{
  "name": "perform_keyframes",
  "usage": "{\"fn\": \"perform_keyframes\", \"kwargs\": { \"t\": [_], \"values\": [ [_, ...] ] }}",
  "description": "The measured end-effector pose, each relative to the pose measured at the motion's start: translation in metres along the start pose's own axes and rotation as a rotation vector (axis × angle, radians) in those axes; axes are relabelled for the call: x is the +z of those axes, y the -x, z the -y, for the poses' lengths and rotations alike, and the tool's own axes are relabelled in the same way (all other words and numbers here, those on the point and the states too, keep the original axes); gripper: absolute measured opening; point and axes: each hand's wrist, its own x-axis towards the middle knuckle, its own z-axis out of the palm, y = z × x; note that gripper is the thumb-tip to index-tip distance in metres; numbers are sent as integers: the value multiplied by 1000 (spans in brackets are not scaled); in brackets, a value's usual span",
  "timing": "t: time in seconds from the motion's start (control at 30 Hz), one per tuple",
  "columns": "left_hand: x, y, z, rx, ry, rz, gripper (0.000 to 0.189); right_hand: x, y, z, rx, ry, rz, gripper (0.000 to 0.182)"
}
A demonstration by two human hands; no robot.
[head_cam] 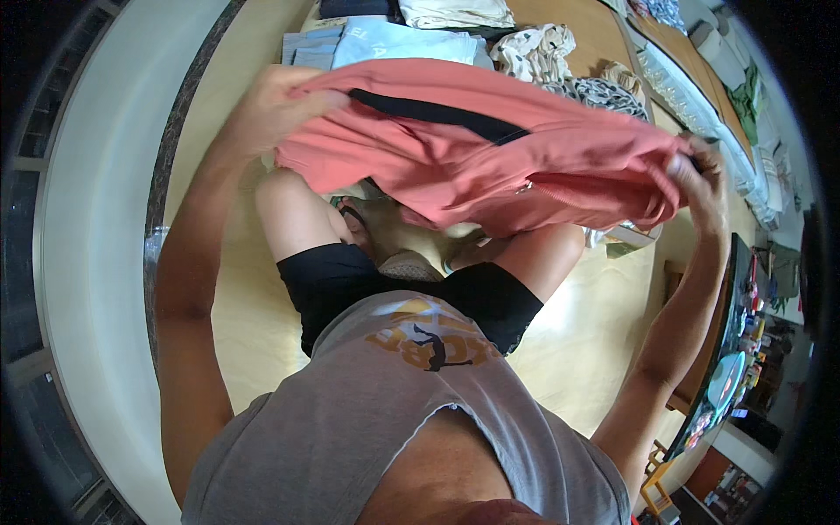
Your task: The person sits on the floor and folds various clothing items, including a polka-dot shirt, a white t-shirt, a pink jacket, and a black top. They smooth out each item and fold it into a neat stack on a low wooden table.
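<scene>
A coral-pink garment [459, 151] with a black stripe and a zipper is stretched sideways above my knees. My left hand [285, 108], slightly blurred, grips its left end. At the other end my right hand [702, 172] is closed on the bunched cloth, with the thumb on top. Its lower edge hangs in loose folds over my feet and shins. Just beyond the garment lies folded light blue clothing [400, 42], partly covered by the pink cloth. Crumpled patterned fabric [597, 94] and a white dotted cloth [535, 52] lie beyond its right half.
Folded white cloth [456, 13] and dark cloth [357, 7] sit at the far edge on a brown surface [590, 33]. A small open box [633, 236] stands on the floor by my right knee. A wall curves along the left; a television [712, 367] stands at the right.
</scene>
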Motion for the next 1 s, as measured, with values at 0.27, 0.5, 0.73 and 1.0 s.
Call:
{"fn": "perform_keyframes", "kwargs": {
  "t": [0.27,0.5,0.73,1.0],
  "values": [
    [5,44,6,-74,-212,39,19,40,34,-2,-26,169,383,20],
    [-11,47,-6,131,-341,-98,20,4,68,-4,100,-223,209,20],
    [-15,4,-25,155,-71,-349,28,-21,32,-8,35,-27,-245,27],
    [-21,-138,-28,172,30,-226,33,-44,-85,-58,-115,369,-218,34]
  ]
}}
